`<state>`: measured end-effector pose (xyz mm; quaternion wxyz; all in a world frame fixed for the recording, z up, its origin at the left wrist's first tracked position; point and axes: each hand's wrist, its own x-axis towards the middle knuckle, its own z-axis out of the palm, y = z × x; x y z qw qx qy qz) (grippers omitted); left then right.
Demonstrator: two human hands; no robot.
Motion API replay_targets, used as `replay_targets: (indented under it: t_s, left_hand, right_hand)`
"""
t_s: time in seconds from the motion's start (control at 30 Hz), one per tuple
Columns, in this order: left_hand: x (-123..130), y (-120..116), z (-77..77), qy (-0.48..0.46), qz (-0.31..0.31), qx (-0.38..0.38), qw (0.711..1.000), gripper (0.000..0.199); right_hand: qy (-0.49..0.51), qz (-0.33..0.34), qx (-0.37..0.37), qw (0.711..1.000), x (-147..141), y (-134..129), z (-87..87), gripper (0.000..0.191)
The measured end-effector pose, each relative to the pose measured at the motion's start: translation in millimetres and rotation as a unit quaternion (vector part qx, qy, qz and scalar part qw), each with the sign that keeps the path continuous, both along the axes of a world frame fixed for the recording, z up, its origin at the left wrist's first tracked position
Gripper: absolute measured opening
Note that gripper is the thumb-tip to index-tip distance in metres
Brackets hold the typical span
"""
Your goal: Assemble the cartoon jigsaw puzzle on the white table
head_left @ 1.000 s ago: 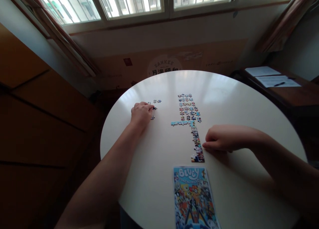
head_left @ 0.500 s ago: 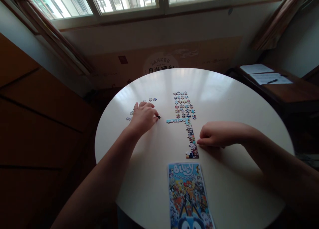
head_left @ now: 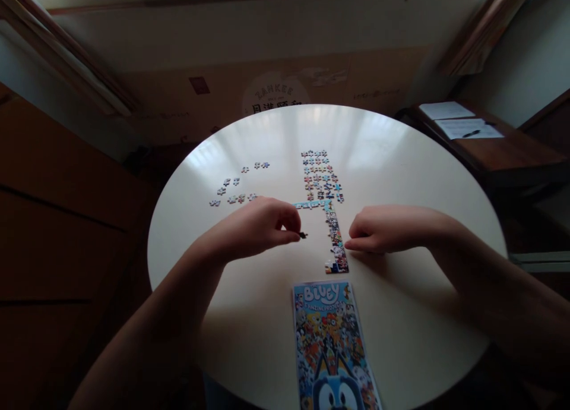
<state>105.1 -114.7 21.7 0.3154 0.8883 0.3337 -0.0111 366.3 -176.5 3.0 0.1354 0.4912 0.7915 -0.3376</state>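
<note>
My left hand (head_left: 271, 224) pinches a small dark jigsaw puzzle piece (head_left: 303, 235) between thumb and fingers, just above the table. To its right lies the joined part of the puzzle (head_left: 337, 237), an upright strip whose light-blue top arm runs left, partly behind my left hand. My right hand (head_left: 378, 229) is curled closed at the strip's right side, a fingertip at its edge, with nothing seen in it. Rows of loose puzzle pieces (head_left: 318, 169) lie beyond the strip. More scattered pieces (head_left: 231, 182) lie at the far left, beyond my left hand.
A printed picture sheet (head_left: 329, 338) reading "Bluey Fanzine Project" lies at the near edge of the round white table (head_left: 401, 315). At the right stands a brown desk (head_left: 521, 154) with papers (head_left: 469, 128) and a pen. A wall with curtains is behind.
My left hand has moved right and nearer, carrying the dark piece from the left-hand pieces toward the strip. My right hand stays at the strip. The view has tilted down.
</note>
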Motion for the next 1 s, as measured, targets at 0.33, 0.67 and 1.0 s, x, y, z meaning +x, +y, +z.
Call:
replay_targets:
  t_s: [0.33, 0.67, 1.0]
  left_hand:
    - [25.7, -21.7, -25.1, 0.007, -0.065, -0.123, 0.990, 0.015]
    - [26.1, -21.2, -18.4, 0.001, -0.062, -0.122, 0.991, 0.021]
    - [15.0, -5.3, -18.5, -0.132, 0.032, -0.212, 0.968, 0.023]
  right_hand:
    - [0.064, 0.063, 0.066, 0.994, -14.0, -11.4, 1.4, 0.038]
    - [0.063, 0.073, 0.087, 0.991, -17.8, -11.9, 1.1, 0.035]
    - [0.161, 0.037, 0.205, 0.965, -13.4, -8.6, -3.0, 0.035]
